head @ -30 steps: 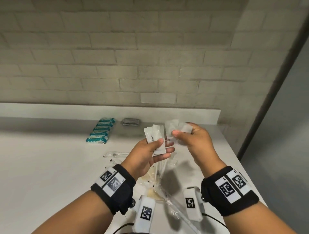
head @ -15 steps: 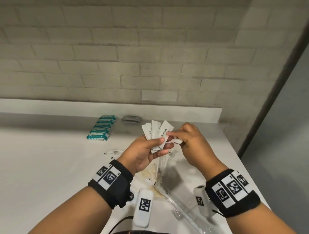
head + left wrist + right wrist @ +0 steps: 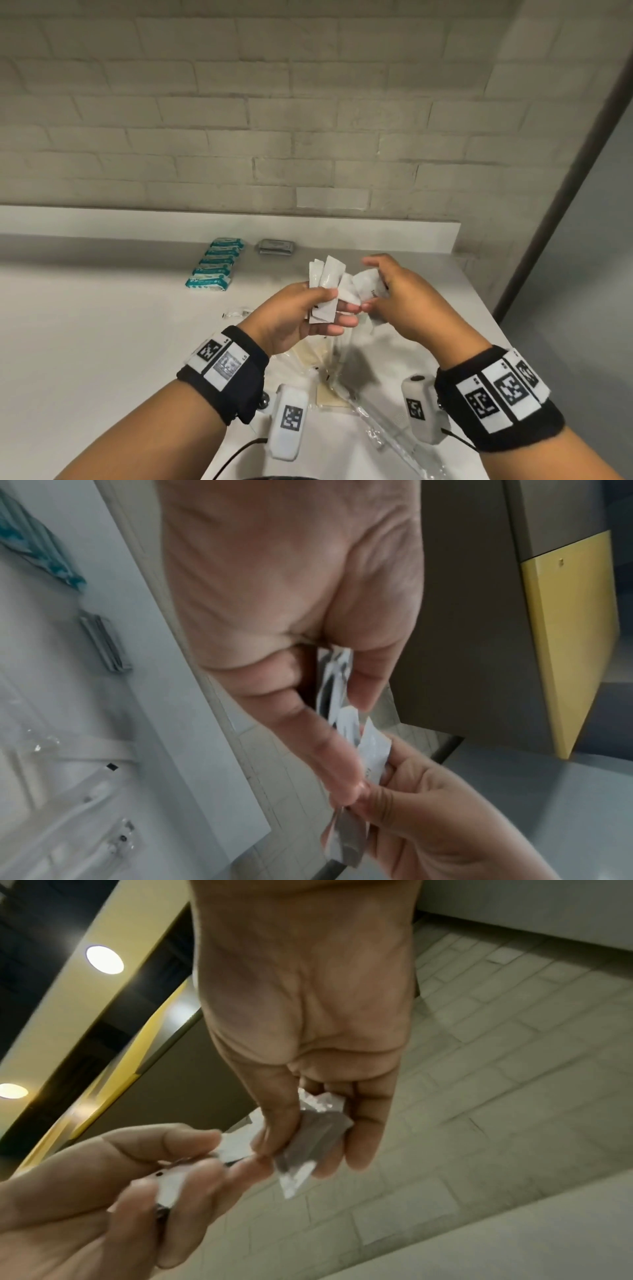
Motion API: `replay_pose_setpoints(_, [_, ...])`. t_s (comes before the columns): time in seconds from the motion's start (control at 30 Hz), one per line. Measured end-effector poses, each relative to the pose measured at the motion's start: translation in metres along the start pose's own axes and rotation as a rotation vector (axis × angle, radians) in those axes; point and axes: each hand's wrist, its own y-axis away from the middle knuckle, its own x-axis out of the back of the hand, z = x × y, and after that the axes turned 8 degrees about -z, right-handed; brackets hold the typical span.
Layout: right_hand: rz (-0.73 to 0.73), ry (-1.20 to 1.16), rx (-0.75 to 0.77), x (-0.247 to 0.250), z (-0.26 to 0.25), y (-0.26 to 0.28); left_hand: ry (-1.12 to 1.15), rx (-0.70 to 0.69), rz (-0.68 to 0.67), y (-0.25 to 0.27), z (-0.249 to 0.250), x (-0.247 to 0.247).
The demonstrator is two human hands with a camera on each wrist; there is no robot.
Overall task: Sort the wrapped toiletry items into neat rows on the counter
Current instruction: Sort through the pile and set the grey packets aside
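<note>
Above the white counter (image 3: 102,342) my left hand (image 3: 301,318) grips a fan of several white sachets (image 3: 325,284) between thumb and fingers, standing upright. The same sachets (image 3: 337,685) show edge-on in the left wrist view. My right hand (image 3: 390,301) is right beside it, fingers curled round a couple more white sachets (image 3: 368,289), which show as a crumpled bundle (image 3: 315,1139) in the right wrist view. The two hands touch at the fingertips. Under the hands lie clear-wrapped items (image 3: 342,363) in a loose pile.
A row of teal-and-white packets (image 3: 217,262) lies at the back of the counter, with a stack of grey packets (image 3: 275,246) to its right. A small clear wrapper (image 3: 236,313) lies left of the hands. The counter's right edge (image 3: 486,308) is close to my right hand.
My right hand has brought its sachets from the right over to the left hand's fan; the two hands now meet. The fan in my left hand has spread wider.
</note>
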Motion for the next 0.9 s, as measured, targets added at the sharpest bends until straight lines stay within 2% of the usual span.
replay_pose_setpoints(0.1, [0.104, -0.427, -0.023, 0.000, 0.008, -0.006, 0.068, -0.036, -0.020, 0.004, -0.002, 0.006])
replay_pose_setpoints(0.17, [0.069, -0.761, -0.020, -0.002, 0.006, -0.008, 0.026, -0.070, 0.010, 0.006, -0.003, 0.008])
replay_pose_setpoints(0.2, [0.019, -0.857, -0.011, -0.004, 0.004, -0.008, 0.003, -0.082, 0.030, 0.005, -0.005, 0.009])
replay_pose_setpoints(0.27, [-0.068, -0.907, 0.018, -0.012, -0.003, -0.010, -0.017, -0.105, 0.064, 0.003, -0.006, 0.011])
replay_pose_setpoints(0.4, [-0.017, -1.039, 0.058, -0.017, -0.010, -0.015, 0.129, -0.152, 0.102, 0.001, -0.002, 0.015])
replay_pose_setpoints(0.47, [-0.062, -1.101, 0.086, -0.020, -0.011, -0.015, 0.201, -0.128, 0.073, 0.002, 0.000, 0.016])
replay_pose_setpoints(0.57, [-0.163, -1.123, 0.153, -0.031, -0.021, -0.015, 0.163, -0.055, 0.008, 0.003, 0.001, 0.016])
replay_pose_setpoints(0.77, [-0.095, -1.086, 0.204, -0.047, -0.037, -0.018, 0.160, 0.024, 0.012, 0.011, 0.007, 0.026])
replay_pose_setpoints(0.9, [-0.056, -1.083, 0.207, -0.057, -0.046, -0.021, 0.139, 0.025, 0.022, 0.021, 0.010, 0.038])
